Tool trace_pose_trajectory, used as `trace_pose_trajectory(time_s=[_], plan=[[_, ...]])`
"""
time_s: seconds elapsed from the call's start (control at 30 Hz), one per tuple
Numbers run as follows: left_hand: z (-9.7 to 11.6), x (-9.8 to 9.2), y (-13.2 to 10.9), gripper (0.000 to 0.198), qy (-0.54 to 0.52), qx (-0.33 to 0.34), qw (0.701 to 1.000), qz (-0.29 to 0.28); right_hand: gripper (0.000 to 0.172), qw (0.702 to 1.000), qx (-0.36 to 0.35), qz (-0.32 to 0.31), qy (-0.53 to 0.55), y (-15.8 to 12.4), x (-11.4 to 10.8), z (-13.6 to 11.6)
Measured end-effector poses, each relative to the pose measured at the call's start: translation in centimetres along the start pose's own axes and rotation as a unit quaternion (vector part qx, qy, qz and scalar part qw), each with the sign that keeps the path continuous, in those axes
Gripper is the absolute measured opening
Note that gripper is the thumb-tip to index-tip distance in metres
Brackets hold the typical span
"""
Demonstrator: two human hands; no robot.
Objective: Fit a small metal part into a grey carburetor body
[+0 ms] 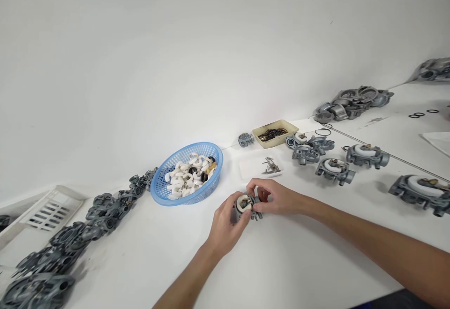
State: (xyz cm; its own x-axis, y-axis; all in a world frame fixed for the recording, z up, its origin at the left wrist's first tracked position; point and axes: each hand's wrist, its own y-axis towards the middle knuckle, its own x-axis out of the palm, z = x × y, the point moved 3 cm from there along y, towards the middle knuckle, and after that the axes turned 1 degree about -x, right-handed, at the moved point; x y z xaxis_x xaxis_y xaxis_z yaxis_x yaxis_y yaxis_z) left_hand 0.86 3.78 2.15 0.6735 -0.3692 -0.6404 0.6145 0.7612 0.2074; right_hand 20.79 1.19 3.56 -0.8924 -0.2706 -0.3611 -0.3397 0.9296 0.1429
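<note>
A grey metal carburetor [258,216] with a white ring-shaped float [242,202] in its upturned face sits low over the white table, between my two hands. My left hand [225,222] is closed round its left side, the thumb along the near edge. From the right, my right hand [276,197] is bent over the carburetor, thumb and fingers pressed on its right part near the brass pieces. Whether a small pin is between those fingertips is hidden. Just beyond stands a shallow white tray [242,168] with several small metal pins [270,165].
A blue basket [161,199] of white and black floats stands left of centre. Bare carburetor bodies [101,220] line the left side. Carburetors with floats [333,170] stand at the right. A cream tray [290,125] holds black rubber rings. More metal parts [355,102] lie by the wall.
</note>
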Motion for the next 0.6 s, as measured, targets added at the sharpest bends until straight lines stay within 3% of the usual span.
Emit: trace_pose_trajectory(time_s=[0.6], plan=[[0.04,-0.04,0.06,0.038,0.006,0.007,1.000,0.003,0.022,1.000,-0.008,0.000,0.007,0.06,0.02,0.04]])
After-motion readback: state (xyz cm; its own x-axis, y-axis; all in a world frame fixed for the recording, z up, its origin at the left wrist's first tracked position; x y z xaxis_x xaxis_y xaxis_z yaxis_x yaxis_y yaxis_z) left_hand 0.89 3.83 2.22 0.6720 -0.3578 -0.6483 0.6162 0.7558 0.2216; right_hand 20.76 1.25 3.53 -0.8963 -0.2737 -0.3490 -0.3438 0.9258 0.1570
